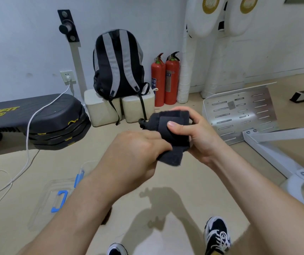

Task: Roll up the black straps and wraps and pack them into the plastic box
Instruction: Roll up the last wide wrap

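**Black wrap (167,124) mid-roll**

Clear plastic box (55,183) lies on the floor (193,181), ready for packing. Up and right of the box, the left hand (134,153) pinches the wrap's loose tail taut. The right hand (199,137) has its grip clamped round the roll, thumb on top, probably so the coil cannot loosen.

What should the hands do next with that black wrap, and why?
Probably wind the loose end onto the roll: the black wrap is mostly rolled in the right hand, but its tail sticks out below, by the left hand. The plastic box lies on the floor.
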Motion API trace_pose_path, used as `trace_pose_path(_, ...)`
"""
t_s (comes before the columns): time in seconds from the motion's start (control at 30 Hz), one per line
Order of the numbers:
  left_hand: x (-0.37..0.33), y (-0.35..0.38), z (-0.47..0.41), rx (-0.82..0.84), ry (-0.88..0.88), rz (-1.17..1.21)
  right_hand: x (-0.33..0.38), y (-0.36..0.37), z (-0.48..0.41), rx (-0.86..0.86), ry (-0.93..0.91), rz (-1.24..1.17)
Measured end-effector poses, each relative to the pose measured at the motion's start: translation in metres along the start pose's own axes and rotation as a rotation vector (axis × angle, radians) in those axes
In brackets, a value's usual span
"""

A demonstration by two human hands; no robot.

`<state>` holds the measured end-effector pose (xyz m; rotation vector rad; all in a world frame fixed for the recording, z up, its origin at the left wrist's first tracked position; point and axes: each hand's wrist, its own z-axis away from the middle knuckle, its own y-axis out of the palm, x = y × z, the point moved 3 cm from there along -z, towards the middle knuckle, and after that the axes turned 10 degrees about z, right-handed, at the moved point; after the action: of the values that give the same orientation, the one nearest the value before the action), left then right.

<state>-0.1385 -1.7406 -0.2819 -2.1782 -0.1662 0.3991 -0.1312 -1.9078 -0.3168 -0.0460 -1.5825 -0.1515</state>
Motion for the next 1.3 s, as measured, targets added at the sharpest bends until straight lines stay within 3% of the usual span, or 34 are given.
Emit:
trace_pose_path(0.23, 0.025, 0.002, 0.003, -0.25, -0.207, 0.099, -0.004, 0.01, 0.006, 0.103, -0.05, 0.22)
trace_pose_path(0.47, 0.031, 0.01, 0.0, -0.404, -0.309, 0.202, 0.0, 0.007, 0.01, 0.147, 0.083, 0.05)
trace_pose_path(0.67, 0.03, 0.005, -0.001, -0.362, -0.452, 0.373, -0.002, 0.008, 0.01, 0.084, 0.05, 0.203)
trace_pose_path(0.8, 0.033, 0.003, -0.002, -0.248, -0.388, 0.244, -0.003, 0.008, 0.008, 0.104, 0.064, 0.2)
trace_pose_path(1.0, 0.044, 0.004, 0.0, -0.351, -0.458, 0.32, -0.006, 0.014, 0.009, 0.139, 0.094, 0.197)
trace_pose_path(1.3, 0.044, 0.007, 0.0, -0.348, -0.519, 0.232, -0.004, 0.02, 0.01, 0.142, 0.06, 0.272)
